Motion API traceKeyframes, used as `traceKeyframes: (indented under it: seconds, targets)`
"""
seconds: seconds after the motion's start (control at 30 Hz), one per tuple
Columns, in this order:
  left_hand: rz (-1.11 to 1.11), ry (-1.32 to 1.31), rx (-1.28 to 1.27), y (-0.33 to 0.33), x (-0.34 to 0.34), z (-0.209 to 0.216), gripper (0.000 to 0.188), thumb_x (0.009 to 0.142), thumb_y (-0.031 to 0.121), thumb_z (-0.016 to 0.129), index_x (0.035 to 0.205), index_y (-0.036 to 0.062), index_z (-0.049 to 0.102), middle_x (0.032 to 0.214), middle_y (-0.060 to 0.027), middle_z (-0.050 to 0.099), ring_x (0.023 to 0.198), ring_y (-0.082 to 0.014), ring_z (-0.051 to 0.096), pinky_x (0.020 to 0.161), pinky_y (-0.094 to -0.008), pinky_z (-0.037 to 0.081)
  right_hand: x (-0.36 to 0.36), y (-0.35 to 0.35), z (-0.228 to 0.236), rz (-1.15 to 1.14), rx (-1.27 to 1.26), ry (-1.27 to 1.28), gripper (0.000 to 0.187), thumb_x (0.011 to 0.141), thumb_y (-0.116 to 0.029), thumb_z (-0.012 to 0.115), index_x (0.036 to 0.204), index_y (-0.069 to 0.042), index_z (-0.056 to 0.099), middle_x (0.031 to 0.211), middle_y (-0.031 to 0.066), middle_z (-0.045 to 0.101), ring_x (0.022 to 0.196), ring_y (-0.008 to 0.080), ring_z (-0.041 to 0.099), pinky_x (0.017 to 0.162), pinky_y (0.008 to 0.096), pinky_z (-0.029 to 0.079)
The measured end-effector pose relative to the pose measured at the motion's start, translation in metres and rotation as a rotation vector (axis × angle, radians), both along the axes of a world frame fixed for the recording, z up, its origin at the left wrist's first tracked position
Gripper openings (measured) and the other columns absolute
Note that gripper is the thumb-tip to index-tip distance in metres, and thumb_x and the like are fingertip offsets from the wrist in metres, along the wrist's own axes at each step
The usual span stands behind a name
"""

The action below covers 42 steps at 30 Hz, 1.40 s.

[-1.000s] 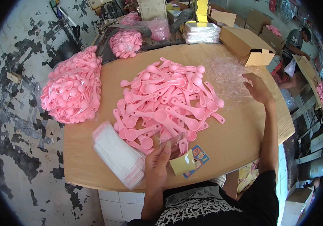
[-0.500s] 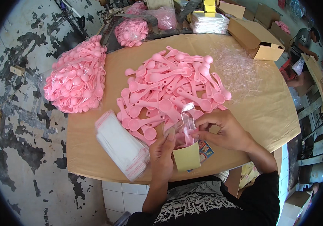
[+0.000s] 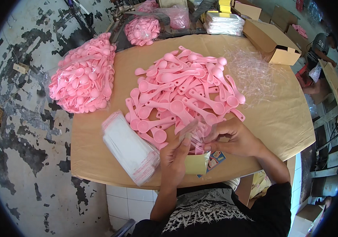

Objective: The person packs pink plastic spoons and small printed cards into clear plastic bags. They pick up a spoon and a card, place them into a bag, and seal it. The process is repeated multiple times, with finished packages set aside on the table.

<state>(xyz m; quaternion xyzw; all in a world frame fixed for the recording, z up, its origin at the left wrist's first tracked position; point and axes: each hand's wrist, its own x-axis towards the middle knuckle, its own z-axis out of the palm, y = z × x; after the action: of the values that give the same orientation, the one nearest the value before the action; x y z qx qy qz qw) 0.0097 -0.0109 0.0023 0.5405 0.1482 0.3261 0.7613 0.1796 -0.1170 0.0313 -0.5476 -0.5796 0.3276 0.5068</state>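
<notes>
My left hand (image 3: pixel 173 158) pinches the left side of a small clear plastic bag (image 3: pixel 197 137). My right hand (image 3: pixel 236 139), fingers closed, grips the bag's other side. Pink plastic shows through the film, but its shape is partly hidden by my fingers. Just below the bag a pale yellow card (image 3: pixel 196 164) shows; whether it is inside cannot be told. Several printed blue cards (image 3: pixel 216 160) lie under and beside it. Beyond my hands spreads a heap of pink measuring spoons (image 3: pixel 184 85). Left of my left hand lies a stack of clear bags (image 3: pixel 129 148) with pinkish edges.
A big bag of pink spoons (image 3: pixel 84 75) stands at the table's left edge. Loose clear plastic strips (image 3: pixel 251 77) lie right of the heap. An open cardboard box (image 3: pixel 269 41) and a packet of clear bags (image 3: pixel 224 23) are at the back. Another person (image 3: pixel 319 49) sits far right.
The bag's upright clear end has come down between my hands. The yellow card shows less of its face. The whole view has shifted slightly.
</notes>
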Motion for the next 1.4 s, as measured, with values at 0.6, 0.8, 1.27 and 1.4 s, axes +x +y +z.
traceKeyframes:
  seconds: [0.6, 0.8, 1.27, 1.4]
  targets:
    - [-0.247, 0.120, 0.392, 0.016, -0.010, 0.005, 0.025, 0.091, -0.007, 0.048, 0.112, -0.0053, 0.062, 0.101, -0.0098, 0.069, 0.086, -0.0077, 0.061, 0.076, -0.0213, 0.047, 0.025, -0.015, -0.001, -0.004, 0.146, -0.061, 0.027, 0.068, 0.012, 0.060, 0.085, -0.003, 0.074, 0.084, 0.0075, 0.073, 0.080, 0.0195, 0.068, 0.078, 0.0309, 0.052]
    - [-0.206, 0.132, 0.424, 0.013, -0.007, 0.008, 0.026, 0.088, -0.010, 0.043, 0.101, -0.0055, 0.064, 0.087, -0.0086, 0.068, 0.076, -0.0070, 0.059, 0.068, -0.0213, 0.046, 0.028, -0.015, 0.000, 0.013, 0.261, -0.262, 0.026, 0.068, 0.009, 0.060, 0.084, -0.006, 0.074, 0.080, 0.0056, 0.072, 0.079, 0.0204, 0.068, 0.073, 0.0325, 0.050]
    - [-0.177, 0.275, 0.433, 0.006, -0.004, 0.007, 0.029, 0.076, -0.003, 0.077, 0.096, -0.0025, 0.057, 0.109, -0.0120, 0.063, 0.090, -0.0171, 0.068, 0.075, -0.0275, 0.058, 0.007, -0.023, 0.011, -0.142, -0.086, -0.043, 0.022, 0.080, -0.008, 0.071, 0.101, 0.000, 0.066, 0.087, 0.0116, 0.068, 0.080, 0.0222, 0.068, 0.075, 0.0334, 0.052]
    - [-0.086, 0.129, 0.449, 0.005, -0.023, 0.016, 0.035, 0.078, 0.003, 0.077, 0.109, -0.0005, 0.060, 0.099, -0.0141, 0.068, 0.094, -0.0184, 0.068, 0.082, -0.0302, 0.057, 0.021, -0.076, 0.012, -0.140, -0.122, -0.305, 0.030, 0.075, -0.012, 0.077, 0.101, -0.001, 0.066, 0.073, 0.0091, 0.065, 0.068, 0.0197, 0.067, 0.064, 0.0294, 0.049]
